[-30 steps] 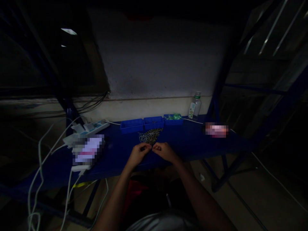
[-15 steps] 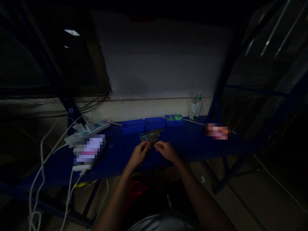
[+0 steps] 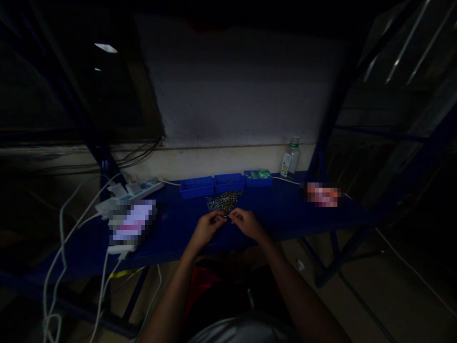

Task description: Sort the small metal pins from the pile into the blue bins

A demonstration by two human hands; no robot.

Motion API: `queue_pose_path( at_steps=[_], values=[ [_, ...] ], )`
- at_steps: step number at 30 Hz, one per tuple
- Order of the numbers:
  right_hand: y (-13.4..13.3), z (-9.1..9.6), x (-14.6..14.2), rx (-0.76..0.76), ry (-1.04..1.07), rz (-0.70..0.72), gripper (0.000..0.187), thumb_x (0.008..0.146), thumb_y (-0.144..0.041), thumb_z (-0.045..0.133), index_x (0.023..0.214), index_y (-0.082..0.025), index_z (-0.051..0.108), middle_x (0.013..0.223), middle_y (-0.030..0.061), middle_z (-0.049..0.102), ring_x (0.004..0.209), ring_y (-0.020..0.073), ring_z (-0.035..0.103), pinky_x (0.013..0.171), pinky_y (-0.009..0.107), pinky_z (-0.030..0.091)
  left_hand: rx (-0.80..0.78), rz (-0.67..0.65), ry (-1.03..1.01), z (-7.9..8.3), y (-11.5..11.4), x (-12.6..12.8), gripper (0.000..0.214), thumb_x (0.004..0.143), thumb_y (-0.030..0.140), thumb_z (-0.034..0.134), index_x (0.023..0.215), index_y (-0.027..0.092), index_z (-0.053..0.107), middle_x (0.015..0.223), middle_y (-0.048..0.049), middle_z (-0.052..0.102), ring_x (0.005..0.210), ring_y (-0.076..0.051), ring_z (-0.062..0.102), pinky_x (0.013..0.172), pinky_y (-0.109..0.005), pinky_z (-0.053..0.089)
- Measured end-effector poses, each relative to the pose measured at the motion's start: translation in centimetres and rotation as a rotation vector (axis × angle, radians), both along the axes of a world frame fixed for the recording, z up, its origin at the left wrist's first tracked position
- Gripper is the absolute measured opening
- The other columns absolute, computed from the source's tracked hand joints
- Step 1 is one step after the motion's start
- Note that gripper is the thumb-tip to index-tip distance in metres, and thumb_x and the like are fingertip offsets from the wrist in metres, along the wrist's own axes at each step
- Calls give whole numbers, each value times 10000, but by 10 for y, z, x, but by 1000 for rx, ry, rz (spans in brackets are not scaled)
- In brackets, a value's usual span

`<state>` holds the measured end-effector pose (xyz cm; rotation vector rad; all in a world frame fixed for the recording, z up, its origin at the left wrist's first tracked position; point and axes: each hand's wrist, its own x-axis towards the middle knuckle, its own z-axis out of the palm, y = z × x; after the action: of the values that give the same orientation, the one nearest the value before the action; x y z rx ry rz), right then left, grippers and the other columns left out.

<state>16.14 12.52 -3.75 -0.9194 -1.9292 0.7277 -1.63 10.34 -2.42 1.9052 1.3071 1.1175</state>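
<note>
My left hand (image 3: 206,227) and my right hand (image 3: 246,223) rest close together on the dark blue table (image 3: 285,212), fingers curled. Their fingertips meet and pinch a small thin metal piece (image 3: 226,216) between them. Just beyond the hands lies a pile of small metal parts (image 3: 223,200). Behind the pile stand three blue trays in a row: a left tray (image 3: 196,186), a middle tray (image 3: 229,182), and a right tray (image 3: 257,176) with green pieces in it. The scene is very dim.
A white power strip (image 3: 137,188) with white cables (image 3: 60,247) lies at the table's left, near a blurred-out object (image 3: 130,221). A small bottle (image 3: 289,161) stands at the back right, another blurred-out object (image 3: 322,194) right of it. Dark shelf posts (image 3: 330,109) flank the table.
Half a second ago the hands were slightly apart by the pile; they have drawn together again on the small piece. The view hardly shifted.
</note>
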Motion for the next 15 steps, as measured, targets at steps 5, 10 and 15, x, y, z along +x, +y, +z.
queue_pose_path(
  at_steps=[5, 10, 15],
  values=[
    [2, -2, 1, 6, 18, -29, 179, 854, -306, 448, 826, -187, 578, 677, -9, 632, 610, 109, 585, 582, 191, 404, 19, 3, 27, 4, -2, -1, 286, 780, 382, 521, 868, 154, 669, 835, -44, 682, 773, -186, 606, 696, -256, 435],
    [1, -2, -1, 6, -41, 32, 148, 835, -279, 482, 842, -190, 601, 697, -7, 639, 628, 113, 586, 585, 188, 401, 26, 13, -11, 6, -5, 0, 296, 773, 389, 538, 877, 144, 667, 835, -48, 682, 762, -181, 600, 682, -247, 440],
    [-3, 2, -1, 59, -178, 72, 134, 824, -255, 506, 792, -183, 615, 714, -9, 640, 636, 102, 560, 579, 177, 364, 8, -63, -9, 6, -7, 3, 294, 755, 388, 571, 878, 143, 676, 854, -56, 683, 779, -182, 597, 719, -260, 443]
  ],
)
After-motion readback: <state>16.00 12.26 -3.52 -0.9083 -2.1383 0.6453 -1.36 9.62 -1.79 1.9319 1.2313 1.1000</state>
